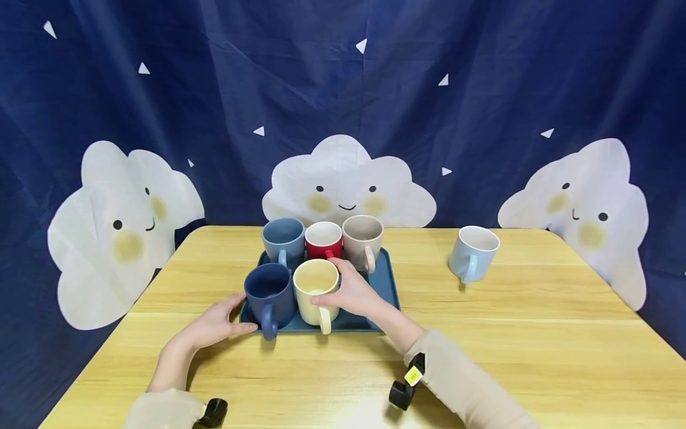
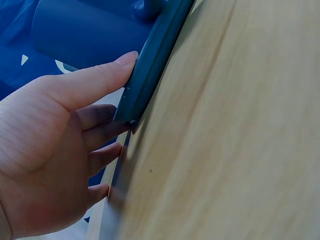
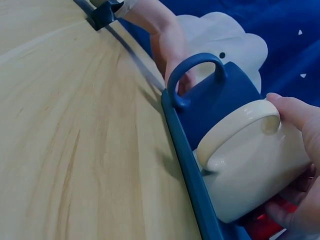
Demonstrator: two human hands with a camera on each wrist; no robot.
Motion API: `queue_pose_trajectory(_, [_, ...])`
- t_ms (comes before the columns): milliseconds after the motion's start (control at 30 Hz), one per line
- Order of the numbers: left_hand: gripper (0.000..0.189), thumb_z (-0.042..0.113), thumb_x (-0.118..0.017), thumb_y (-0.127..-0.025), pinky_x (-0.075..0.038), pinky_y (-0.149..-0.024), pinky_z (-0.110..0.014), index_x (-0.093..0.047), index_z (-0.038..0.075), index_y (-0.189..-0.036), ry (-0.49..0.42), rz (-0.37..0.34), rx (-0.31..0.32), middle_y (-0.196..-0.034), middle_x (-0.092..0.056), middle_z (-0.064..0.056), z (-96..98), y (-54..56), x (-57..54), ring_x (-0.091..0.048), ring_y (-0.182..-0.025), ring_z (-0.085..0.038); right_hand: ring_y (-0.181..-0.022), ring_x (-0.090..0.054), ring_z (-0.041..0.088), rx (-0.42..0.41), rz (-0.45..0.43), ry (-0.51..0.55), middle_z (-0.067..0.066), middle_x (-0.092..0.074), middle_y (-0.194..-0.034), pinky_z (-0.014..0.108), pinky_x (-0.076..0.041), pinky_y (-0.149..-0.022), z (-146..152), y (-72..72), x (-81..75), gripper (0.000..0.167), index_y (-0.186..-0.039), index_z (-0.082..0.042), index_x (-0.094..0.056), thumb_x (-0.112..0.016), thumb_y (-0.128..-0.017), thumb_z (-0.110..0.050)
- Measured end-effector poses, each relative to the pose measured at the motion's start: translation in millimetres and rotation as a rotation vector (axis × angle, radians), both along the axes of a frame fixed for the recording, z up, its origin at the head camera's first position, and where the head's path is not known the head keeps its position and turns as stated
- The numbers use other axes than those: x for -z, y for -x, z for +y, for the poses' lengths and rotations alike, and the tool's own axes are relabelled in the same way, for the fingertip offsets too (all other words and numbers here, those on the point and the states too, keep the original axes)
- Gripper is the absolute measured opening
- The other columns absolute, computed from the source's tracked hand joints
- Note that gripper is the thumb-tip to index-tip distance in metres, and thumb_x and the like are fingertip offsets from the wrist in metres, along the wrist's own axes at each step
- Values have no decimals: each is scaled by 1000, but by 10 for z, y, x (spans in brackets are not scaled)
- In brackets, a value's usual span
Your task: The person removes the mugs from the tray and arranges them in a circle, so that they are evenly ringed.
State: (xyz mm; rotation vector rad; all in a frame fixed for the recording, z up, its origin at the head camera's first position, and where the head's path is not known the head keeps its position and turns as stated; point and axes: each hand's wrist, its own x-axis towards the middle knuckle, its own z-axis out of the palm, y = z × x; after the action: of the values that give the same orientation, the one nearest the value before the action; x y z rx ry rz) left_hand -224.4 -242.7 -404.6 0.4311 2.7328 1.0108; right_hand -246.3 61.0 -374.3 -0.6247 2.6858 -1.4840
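My right hand (image 1: 354, 292) grips a cream mug (image 1: 307, 302) by its body, the thumb on the near side and the fingers round the far side. This mug stands at the front of a blue rectangular tray (image 1: 387, 283), its handle facing me. At the tray's front left corner is my left hand (image 1: 211, 325); in the left wrist view its thumb (image 2: 107, 80) presses the tray rim (image 2: 150, 70) and its fingers curl at the corner. A navy mug (image 1: 284, 307) stands between the left hand and the cream mug, handle toward me.
Along the tray's back row are a blue-grey mug (image 1: 284, 247), a red mug (image 1: 324, 251) with a white inside, and a taupe mug (image 1: 358, 253). A light blue mug (image 1: 479, 262) stands apart on the wooden table (image 1: 536, 333), to the right. Behind hangs a dark blue curtain (image 1: 321, 71).
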Motion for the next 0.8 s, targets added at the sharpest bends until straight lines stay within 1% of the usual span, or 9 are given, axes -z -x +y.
queue_pose_trajectory(133, [93, 43, -72, -78, -15, -99, -68, -28, -7, -142, 4, -7, -6, -142, -28, -32, -4, -15, 2, -21, -131, -50, -107, -49, 24, 28, 28, 4, 11, -51, -123, 42, -42, -92, -32, 2, 23, 80, -129, -1, -44, -83, -66, -30])
queue_pose_trajectory(267, [92, 43, -72, -78, -14, -99, -69, -29, -6, -142, 4, -14, -7, -142, -28, -31, -2, -25, 5, -21, -130, -50, -104, -52, 23, 83, 83, -17, 9, -54, -119, 41, -44, -88, -45, -16, 64, 79, -126, -3, -49, -84, -63, -35])
queue_pose_trajectory(367, [91, 43, -71, -78, -14, -99, -69, -29, -6, -142, 3, -11, -3, -142, -29, -31, 1, -26, 7, -21, -130, -50, -101, -53, 23, 118, 116, -12, 9, -56, -116, 41, -46, -84, -41, -38, 89, 78, -124, -4, -51, -85, -62, -37])
queue_pose_trajectory(500, [91, 43, -71, -78, -13, -99, -68, -29, -7, -142, -3, -7, 3, -142, -29, -32, 2, -17, 5, -21, -131, -50, -100, -53, 23, 144, 127, -4, 8, -56, -114, 41, -46, -83, -26, -54, 97, 77, -123, -5, -51, -85, -61, -37])
queue_pose_trajectory(633, [91, 42, -71, -78, -10, -100, -68, -28, -8, -141, -13, -3, 5, -142, -28, -33, 4, -8, -11, -20, -131, -50, -102, -51, 23, 117, 102, 1, 9, -53, -116, 41, -45, -86, -20, -41, 62, 76, -123, -3, -48, -85, -62, -33])
queue_pose_trajectory(800, [92, 42, -71, -78, -10, -100, -67, -28, -9, -141, -6, 2, 3, -142, -29, -32, 8, -17, -18, -20, -131, -50, -107, -46, 23, 16, 64, 13, 11, -49, -120, 40, -43, -89, -3, -5, 32, 77, -128, -1, -45, -83, -66, -27])
